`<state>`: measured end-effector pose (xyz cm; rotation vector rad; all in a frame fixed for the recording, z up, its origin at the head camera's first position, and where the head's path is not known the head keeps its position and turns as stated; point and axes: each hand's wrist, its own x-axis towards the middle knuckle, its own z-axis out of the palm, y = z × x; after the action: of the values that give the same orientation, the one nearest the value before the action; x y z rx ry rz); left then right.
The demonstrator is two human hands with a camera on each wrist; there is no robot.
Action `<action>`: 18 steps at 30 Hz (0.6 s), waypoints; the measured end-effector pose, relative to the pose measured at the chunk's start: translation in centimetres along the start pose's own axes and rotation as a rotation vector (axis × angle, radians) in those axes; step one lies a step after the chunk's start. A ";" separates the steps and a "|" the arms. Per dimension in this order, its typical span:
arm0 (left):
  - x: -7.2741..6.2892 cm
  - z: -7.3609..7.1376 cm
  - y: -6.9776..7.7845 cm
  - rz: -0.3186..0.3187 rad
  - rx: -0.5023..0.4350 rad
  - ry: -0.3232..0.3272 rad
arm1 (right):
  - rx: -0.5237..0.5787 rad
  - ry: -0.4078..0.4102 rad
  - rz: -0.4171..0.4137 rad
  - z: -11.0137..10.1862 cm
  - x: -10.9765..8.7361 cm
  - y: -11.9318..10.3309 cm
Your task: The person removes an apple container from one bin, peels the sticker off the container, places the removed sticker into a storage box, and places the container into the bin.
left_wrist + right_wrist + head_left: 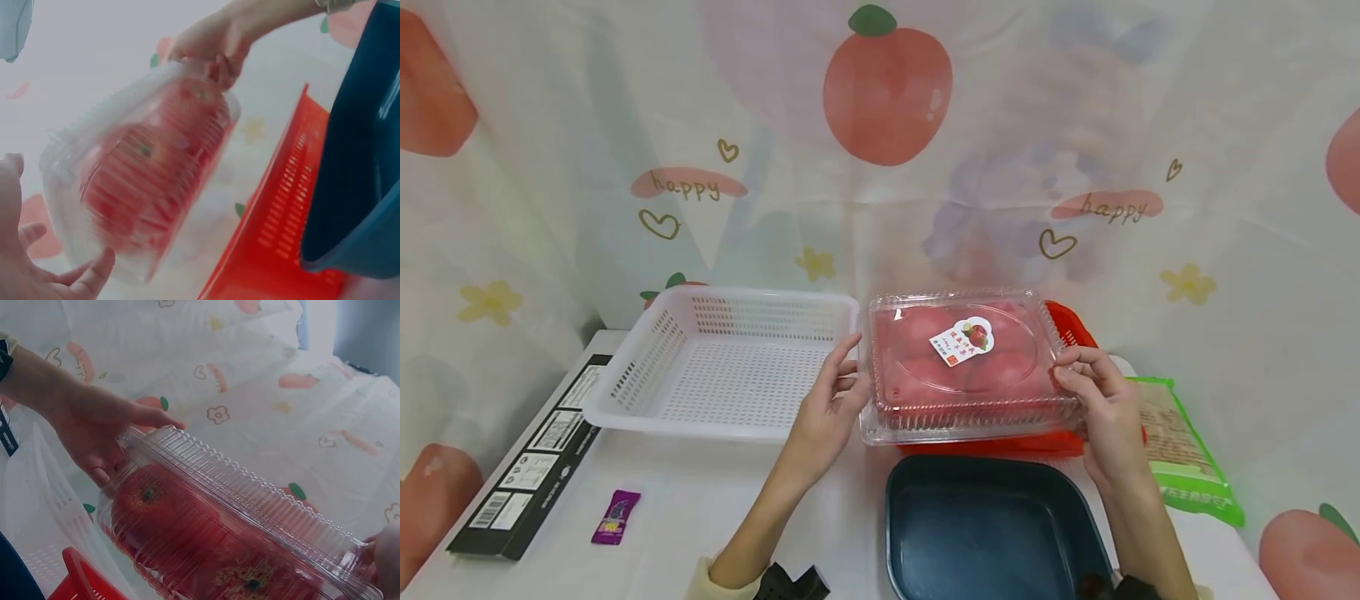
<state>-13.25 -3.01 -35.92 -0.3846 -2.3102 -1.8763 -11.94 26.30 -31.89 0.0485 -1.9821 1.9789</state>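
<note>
Pale cloth printed with peaches and flowers [850, 225] hangs behind a white-topped table [700, 500]. On it stand a white rectangular perforated plastic basket [715, 421], a dark blue rounded rectangular tray [992, 533] and an orange-red perforated basket [1070, 327], above which a clear, ribbed plastic lidded box [970, 433] is held up, tilted. The person's right hand [1108, 408] pinches its right end; the left hand [831, 408] has its fingers spread at the left end, their exact contact hard to tell. Inside sit round red fruits [147, 500], probably making it fairly heavy, apt to roll and to bruise. Its thin, slick walls would likely flex and crack if squeezed, so the stiffer rims and underside at both ends look the safest hold, rather than the lid bearing the small white label [962, 342].
</note>
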 end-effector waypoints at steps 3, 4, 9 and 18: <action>0.0 -0.4 0.3 0.009 0.001 -0.010 | -0.024 -0.053 -0.024 0.4 -0.4 0.1; 0.0 -0.5 0.4 0.014 0.006 -0.007 | -0.046 -0.078 -0.033 0.4 -0.5 0.0; -0.1 -1.6 0.9 0.028 0.066 0.009 | -0.198 -0.261 -0.081 0.2 -1.1 -0.1; -1.0 -3.6 2.4 0.030 0.156 -0.021 | -0.327 -0.447 -0.080 -0.2 -1.4 -1.0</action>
<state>-11.78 -6.19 -33.19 -0.4188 -2.4294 -1.6720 -10.28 26.13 -31.28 0.5216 -2.5114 1.6749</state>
